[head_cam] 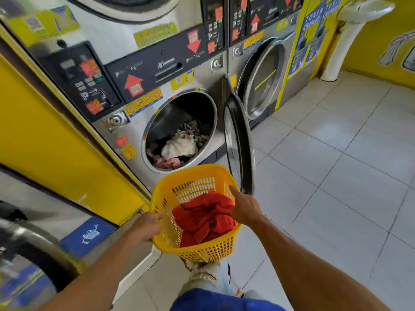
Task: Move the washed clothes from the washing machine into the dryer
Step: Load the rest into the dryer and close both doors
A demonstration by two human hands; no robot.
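Observation:
A yellow plastic laundry basket [193, 178] hangs in front of the open steel dryer [179, 131]. A red cloth [202, 218] lies inside the basket. My left hand [147, 226] grips the basket's left rim. My right hand [244, 207] rests on the right rim, fingers spread over the red cloth, index finger pointing forward. White, patterned and pink clothes [179, 147] lie in the dryer drum. The round dryer door [238, 144] stands swung open to the right of the basket.
A second steel machine [265, 79] with its door shut stands to the right. A yellow panel [56, 142] and another machine's curved edge [33, 248] are at my left. White tiled floor [336, 176] stretches right. A white pedestal sink [350, 30] stands by the yellow far wall.

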